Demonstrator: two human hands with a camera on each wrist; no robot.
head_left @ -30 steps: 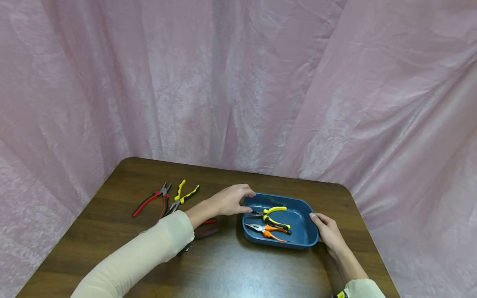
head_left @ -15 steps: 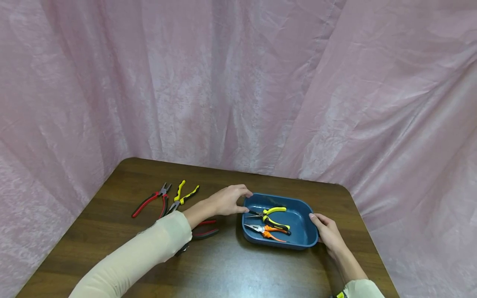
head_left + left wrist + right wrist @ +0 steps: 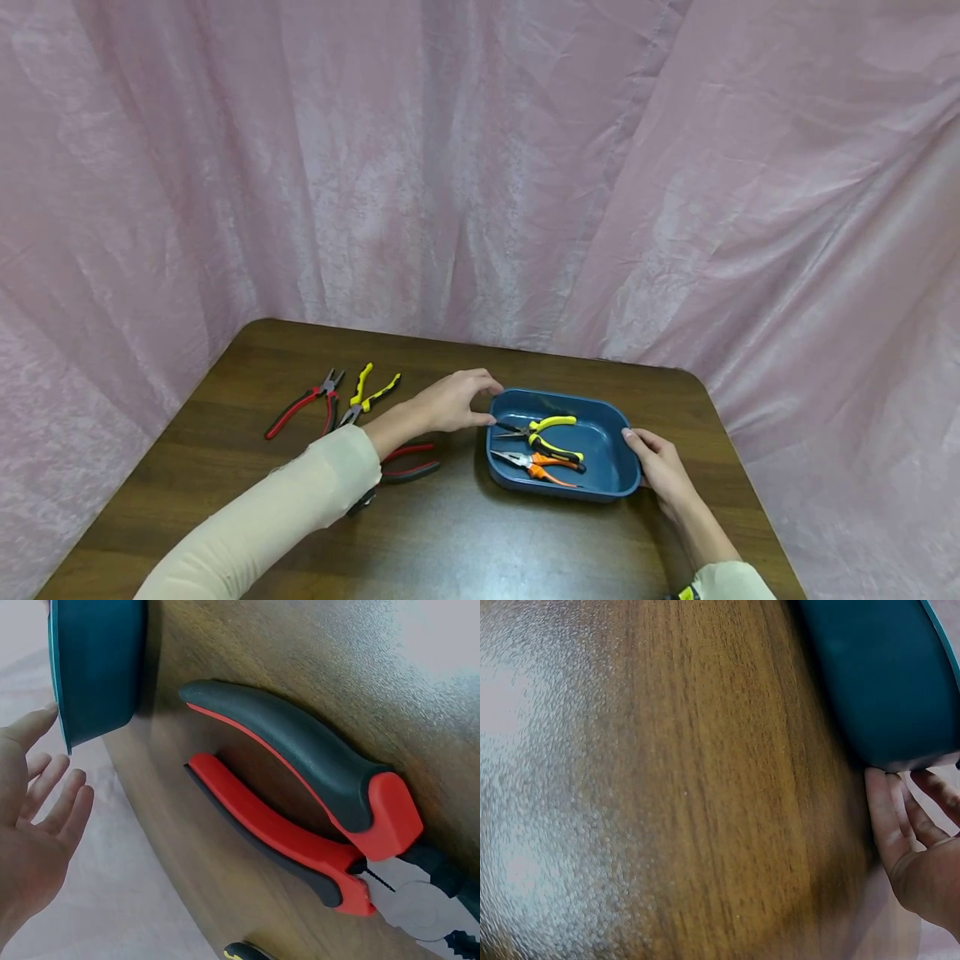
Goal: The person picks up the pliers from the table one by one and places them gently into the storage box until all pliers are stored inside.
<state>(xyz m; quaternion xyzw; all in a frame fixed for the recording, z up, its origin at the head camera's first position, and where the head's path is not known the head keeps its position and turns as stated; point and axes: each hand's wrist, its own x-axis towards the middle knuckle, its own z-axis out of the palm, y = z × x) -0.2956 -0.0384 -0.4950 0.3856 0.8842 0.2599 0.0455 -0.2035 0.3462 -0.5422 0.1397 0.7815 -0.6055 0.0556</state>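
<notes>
A blue rectangular dish point(image 3: 609, 467) sits on the table. Inside lie yellow-and-black long-nose pliers point(image 3: 534, 438) and orange long-nose pliers point(image 3: 534, 462). My right hand point(image 3: 663, 472) holds the dish's right end, thumb over the rim and fingers against the outer wall, as the right wrist view also shows of the dish point(image 3: 896, 690). At the left end, my left hand point(image 3: 450, 403) hovers with thumb and fingers spread, fingertips right at the rim and nothing in the palm. Red-and-black pliers point(image 3: 296, 761) lie below my left wrist, their heads hidden by the sleeve in the head view.
On the table's left stand-off lie more red-and-black pliers point(image 3: 330, 385) and yellow-and-black pliers point(image 3: 358, 406), partly behind my left sleeve point(image 3: 300, 492). The wooden table point(image 3: 480, 550) ends at a pink curtain point(image 3: 450, 167) at the back.
My left hand has drawn slightly left, away from the dish's rim, and its sleeve uncovers more of the red-and-black handles. The right hand and the dish stay in place.
</notes>
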